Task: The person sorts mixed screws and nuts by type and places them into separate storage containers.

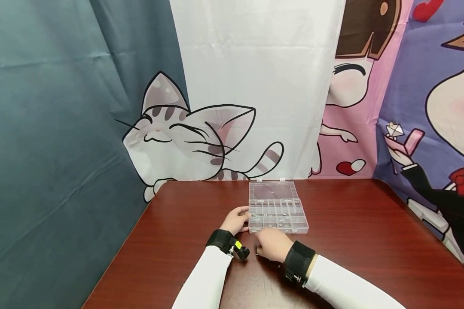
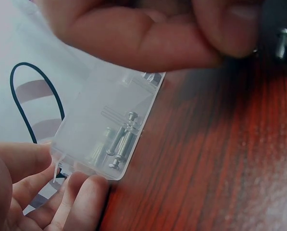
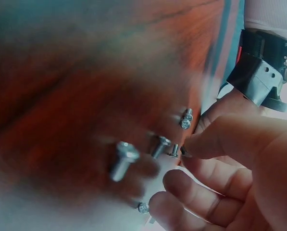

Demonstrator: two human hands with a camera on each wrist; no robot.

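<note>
A clear plastic compartment box (image 1: 278, 228) stands on the table with its lid (image 1: 272, 191) folded back. My left hand (image 1: 233, 221) grips its left side, thumb and fingers at the corner in the left wrist view. Long screws (image 2: 121, 147) show through the box wall there. Just in front of the box, my right hand (image 1: 273, 244) is low over the table, its thumb and index finger pinching a small dark piece (image 3: 183, 151), mostly hidden by the fingertips; I cannot tell its kind. Several short screws (image 3: 124, 159) lie loose on the table beside that hand.
The dark red wooden table (image 1: 352, 223) spreads out on both sides of the box. A printed cartoon curtain (image 1: 216, 128) hangs behind its far edge. Small rings (image 1: 270, 216) and other small hardware sit in some compartments.
</note>
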